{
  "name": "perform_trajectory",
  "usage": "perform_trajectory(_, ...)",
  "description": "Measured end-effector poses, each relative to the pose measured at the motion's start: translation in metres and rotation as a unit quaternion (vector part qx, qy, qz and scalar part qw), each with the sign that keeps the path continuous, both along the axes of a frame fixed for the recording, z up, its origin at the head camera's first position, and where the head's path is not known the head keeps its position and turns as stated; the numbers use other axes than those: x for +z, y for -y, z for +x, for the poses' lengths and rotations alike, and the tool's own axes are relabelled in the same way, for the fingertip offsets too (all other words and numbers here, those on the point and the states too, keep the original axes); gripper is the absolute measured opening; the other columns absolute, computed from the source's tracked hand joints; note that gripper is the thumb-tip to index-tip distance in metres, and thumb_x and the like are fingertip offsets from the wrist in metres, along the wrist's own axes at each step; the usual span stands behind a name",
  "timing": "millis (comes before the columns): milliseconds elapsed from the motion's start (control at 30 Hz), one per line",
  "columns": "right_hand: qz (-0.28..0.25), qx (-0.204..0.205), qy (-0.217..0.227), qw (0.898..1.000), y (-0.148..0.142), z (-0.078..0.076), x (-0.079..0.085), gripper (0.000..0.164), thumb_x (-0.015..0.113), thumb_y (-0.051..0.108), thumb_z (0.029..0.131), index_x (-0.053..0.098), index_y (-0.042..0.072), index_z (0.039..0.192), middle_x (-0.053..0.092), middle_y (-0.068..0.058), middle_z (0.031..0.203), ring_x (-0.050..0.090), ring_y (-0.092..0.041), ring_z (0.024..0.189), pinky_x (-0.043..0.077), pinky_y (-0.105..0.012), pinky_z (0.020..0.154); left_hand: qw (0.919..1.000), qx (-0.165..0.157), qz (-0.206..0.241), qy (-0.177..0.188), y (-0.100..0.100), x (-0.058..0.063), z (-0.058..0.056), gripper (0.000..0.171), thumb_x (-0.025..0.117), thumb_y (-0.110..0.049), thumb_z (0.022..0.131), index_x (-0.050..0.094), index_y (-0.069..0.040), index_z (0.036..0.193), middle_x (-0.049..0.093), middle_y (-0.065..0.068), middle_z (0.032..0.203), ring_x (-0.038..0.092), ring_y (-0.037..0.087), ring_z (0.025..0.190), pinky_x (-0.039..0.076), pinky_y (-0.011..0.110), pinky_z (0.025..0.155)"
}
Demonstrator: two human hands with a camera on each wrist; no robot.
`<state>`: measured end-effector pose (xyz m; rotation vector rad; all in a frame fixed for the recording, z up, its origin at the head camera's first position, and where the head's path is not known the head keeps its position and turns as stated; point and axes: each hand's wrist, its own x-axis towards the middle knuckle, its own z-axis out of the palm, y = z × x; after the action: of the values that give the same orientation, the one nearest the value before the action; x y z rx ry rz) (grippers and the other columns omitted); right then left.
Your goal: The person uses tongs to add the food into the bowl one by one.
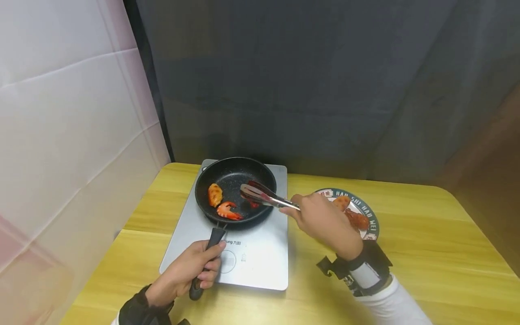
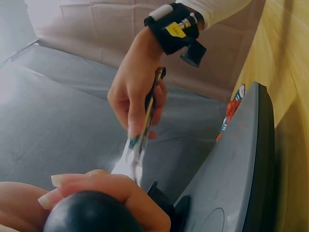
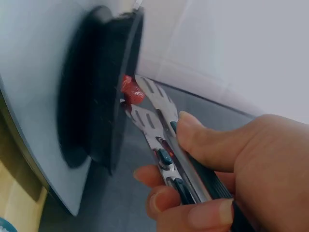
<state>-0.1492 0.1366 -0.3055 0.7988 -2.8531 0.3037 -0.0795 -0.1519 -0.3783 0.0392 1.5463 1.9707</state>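
Fingers (image 3: 164, 199), your right hand (image 1: 325, 221): curled round tongs (image 3: 164, 109), tips parted at red food (image 3: 134, 92) in pan (image 1: 231, 175), contact unclear. Left hand (image 1: 188, 266): wraps handle (image 1: 216, 235); brace it, squeeze tongs softly.

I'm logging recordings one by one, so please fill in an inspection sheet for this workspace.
Surface: yellow wood-grain table.
Job's things: black frying pan on a silver cooker; inside, a shrimp and a browned piece; tongs around a red piece, grip unclear; plate with food to the right.
Clutter: nothing seen.
Hands: left hand grips pan handle; right hand holds tongs.
Cables: nothing seen.
Surroundings: dark curtain behind, pale sheet at left.
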Motion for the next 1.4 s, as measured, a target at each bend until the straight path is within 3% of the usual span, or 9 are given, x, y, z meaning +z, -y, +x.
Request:
perform_trajectory(267, 0.04, 0.002, -0.01, 0.999, 0.021, -0.005, -0.01, 0.033, 0.066, 0.035, 0.091, 0.058, 0.008, 0.073, 0.043, 0.002, 0.055, 0.042, -0.013, 0.046, 0.034, -0.026, 0.038, 0.9998, -0.006, 0.017, -0.001, 0.001, -0.003, 0.001, 0.032, 0.048, -0.029, 0.102, 0.034, -0.005, 0.087, 0.033, -0.006, 0.059, 0.03, 0.002, 0.042, 0.031, 0.017, 0.037)
perform_trajectory(600, 0.075, -0.017, 0.005, 0.997, 0.035, -0.004, 0.0, 0.035, 0.067, 0.037, 0.09, 0.055, 0.011, 0.069, 0.044, 0.0, 0.054, 0.044, -0.015, 0.044, 0.034, -0.029, 0.036, 0.9998, -0.007, 0.02, -0.004, 0.001, -0.004, 0.0, 0.032, 0.048, -0.029, 0.102, 0.034, -0.005, 0.086, 0.032, -0.006, 0.059, 0.03, 0.002, 0.041, 0.03, 0.017, 0.037)
perform_trajectory(833, 0.09, -0.041, 0.042, 0.994, 0.04, -0.002, 0.005, 0.033, 0.066, 0.038, 0.09, 0.061, 0.009, 0.077, 0.047, -0.001, 0.059, 0.047, -0.017, 0.049, 0.036, -0.03, 0.039, 0.9999, -0.005, 0.015, -0.003, 0.001, -0.004, 0.0, 0.033, 0.049, -0.03, 0.102, 0.034, -0.005, 0.086, 0.032, -0.006, 0.059, 0.03, 0.002, 0.041, 0.03, 0.017, 0.037)
perform_trajectory(1400, 0.102, -0.055, 0.057, 0.992, 0.039, -0.002, 0.009, 0.038, 0.067, 0.045, 0.088, 0.06, 0.009, 0.079, 0.049, -0.001, 0.062, 0.049, -0.018, 0.051, 0.039, -0.031, 0.041, 0.9999, -0.003, 0.015, -0.004, 0.001, -0.003, 0.0, 0.032, 0.048, -0.029, 0.102, 0.033, -0.004, 0.089, 0.032, -0.006, 0.059, 0.03, 0.002, 0.041, 0.03, 0.017, 0.037)
